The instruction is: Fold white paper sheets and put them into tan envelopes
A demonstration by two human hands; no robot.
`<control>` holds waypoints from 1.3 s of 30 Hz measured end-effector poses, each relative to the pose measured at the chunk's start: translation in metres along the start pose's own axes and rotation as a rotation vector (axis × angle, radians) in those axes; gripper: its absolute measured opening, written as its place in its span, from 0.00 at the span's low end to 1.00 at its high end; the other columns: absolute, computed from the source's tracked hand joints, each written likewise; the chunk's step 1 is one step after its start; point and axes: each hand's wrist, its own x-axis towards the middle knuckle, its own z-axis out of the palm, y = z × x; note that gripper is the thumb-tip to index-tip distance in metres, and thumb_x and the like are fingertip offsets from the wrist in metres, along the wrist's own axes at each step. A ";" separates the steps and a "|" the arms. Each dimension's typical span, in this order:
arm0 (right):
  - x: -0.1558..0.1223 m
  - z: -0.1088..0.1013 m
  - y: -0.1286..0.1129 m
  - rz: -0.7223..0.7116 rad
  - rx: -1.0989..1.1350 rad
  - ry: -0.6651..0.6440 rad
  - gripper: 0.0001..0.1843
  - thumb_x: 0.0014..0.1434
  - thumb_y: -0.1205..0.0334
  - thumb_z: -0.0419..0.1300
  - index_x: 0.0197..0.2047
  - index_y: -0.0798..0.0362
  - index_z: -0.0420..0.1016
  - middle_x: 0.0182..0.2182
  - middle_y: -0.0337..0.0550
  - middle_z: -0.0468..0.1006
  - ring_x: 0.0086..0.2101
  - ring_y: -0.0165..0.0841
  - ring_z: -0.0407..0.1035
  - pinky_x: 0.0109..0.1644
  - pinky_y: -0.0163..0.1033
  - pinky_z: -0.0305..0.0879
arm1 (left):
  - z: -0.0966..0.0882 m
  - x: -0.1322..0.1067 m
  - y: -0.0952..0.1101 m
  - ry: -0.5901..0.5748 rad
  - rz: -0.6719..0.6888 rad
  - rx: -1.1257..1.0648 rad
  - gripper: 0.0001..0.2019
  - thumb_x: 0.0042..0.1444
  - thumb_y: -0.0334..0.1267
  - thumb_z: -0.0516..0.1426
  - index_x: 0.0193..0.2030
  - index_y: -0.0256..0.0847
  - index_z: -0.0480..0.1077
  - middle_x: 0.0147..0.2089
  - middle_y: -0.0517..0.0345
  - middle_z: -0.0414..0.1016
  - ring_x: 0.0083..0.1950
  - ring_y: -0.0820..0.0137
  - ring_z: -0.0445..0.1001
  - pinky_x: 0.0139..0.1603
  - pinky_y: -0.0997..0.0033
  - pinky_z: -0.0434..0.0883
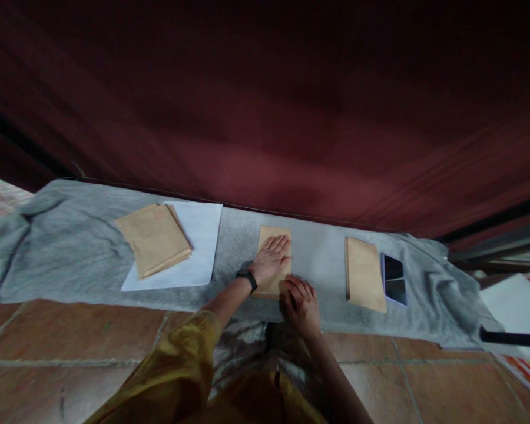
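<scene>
A tan paper envelope (274, 235) lies on a grey cloth (70, 259) spread over the floor. My left hand (271, 257), with a black band on its wrist, lies flat and open on top of the envelope. My right hand (300, 301) rests at the envelope's near right corner, fingers curled and pressing its edge. A stack of tan envelopes (153, 238) sits on a white sheet (198, 241) to the left. Another tan envelope pile (364, 272) lies to the right.
A dark phone (394, 278) lies beside the right pile. Reddish floor tiles (70, 341) run along the near side. A dark red curtain (265, 106) hangs behind the cloth. A black bar (512, 338) and white paper (516, 300) sit at the far right.
</scene>
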 end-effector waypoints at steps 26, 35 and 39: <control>0.004 0.009 0.023 -0.011 0.120 0.036 0.21 0.72 0.62 0.46 0.61 0.51 0.72 0.59 0.51 0.76 0.59 0.40 0.68 0.64 0.54 0.64 | -0.015 -0.131 0.053 0.073 0.254 0.032 0.22 0.73 0.43 0.47 0.68 0.39 0.65 0.72 0.49 0.65 0.73 0.65 0.61 0.75 0.60 0.50; 0.059 0.025 0.025 -0.184 -0.121 -0.239 0.28 0.73 0.59 0.45 0.74 0.47 0.55 0.72 0.48 0.58 0.70 0.42 0.54 0.71 0.59 0.52 | -0.018 -0.132 0.056 0.066 0.267 0.063 0.20 0.70 0.41 0.50 0.65 0.39 0.68 0.64 0.48 0.74 0.68 0.62 0.67 0.74 0.58 0.55; 0.084 0.041 0.034 -0.148 -0.192 -0.196 0.30 0.73 0.57 0.44 0.75 0.50 0.53 0.73 0.50 0.55 0.70 0.43 0.53 0.73 0.58 0.48 | -0.020 -0.132 0.056 0.055 0.254 0.035 0.22 0.71 0.41 0.48 0.69 0.42 0.64 0.70 0.51 0.67 0.72 0.64 0.62 0.74 0.60 0.53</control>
